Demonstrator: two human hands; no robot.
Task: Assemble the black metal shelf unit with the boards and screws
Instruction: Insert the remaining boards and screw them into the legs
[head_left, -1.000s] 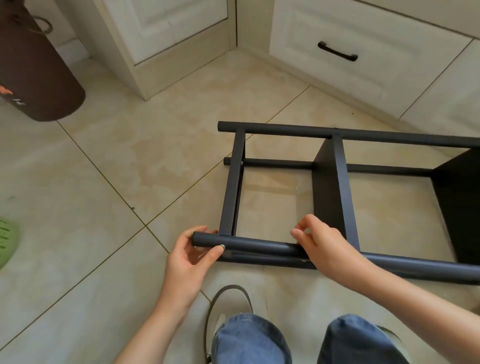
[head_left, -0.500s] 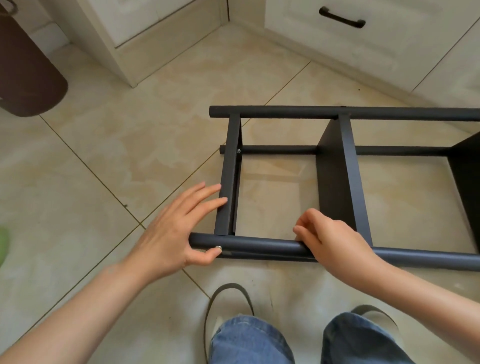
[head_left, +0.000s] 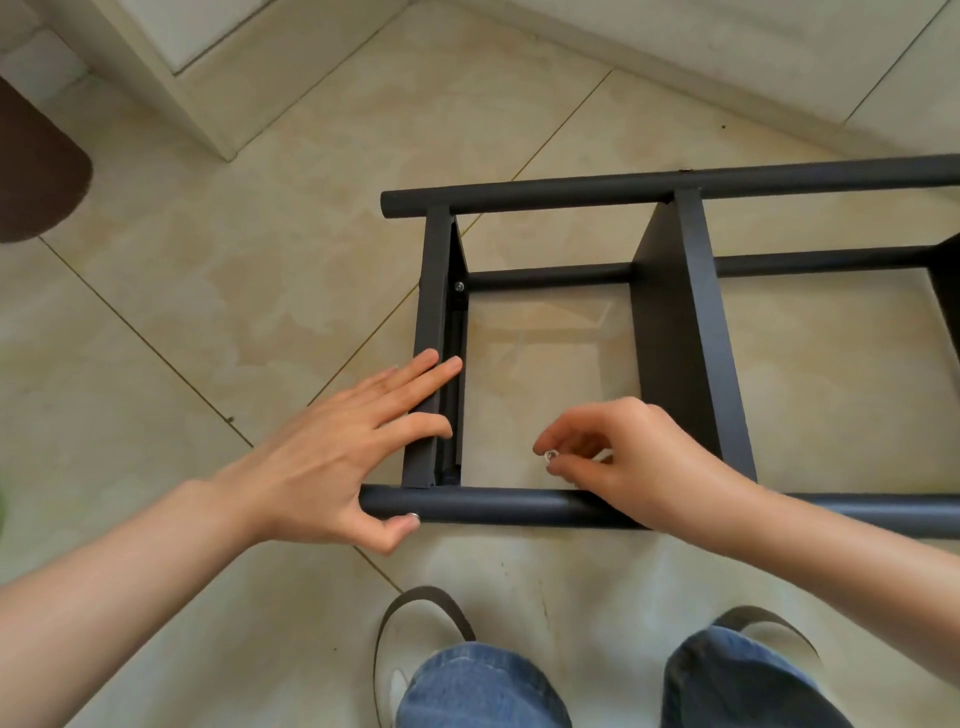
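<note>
Glossy beige tiled floor (head_left: 218, 291), cream cabinets (head_left: 727, 47) behind

Soft even daylight, sharp, wide-angle edge distortion

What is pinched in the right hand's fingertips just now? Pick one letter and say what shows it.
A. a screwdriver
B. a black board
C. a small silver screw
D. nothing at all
C: the right hand pinches a small silver screw between thumb and fingertips, just above the near tube of the shelf frame, while the left hand lies flat on the end crossbar.
</note>
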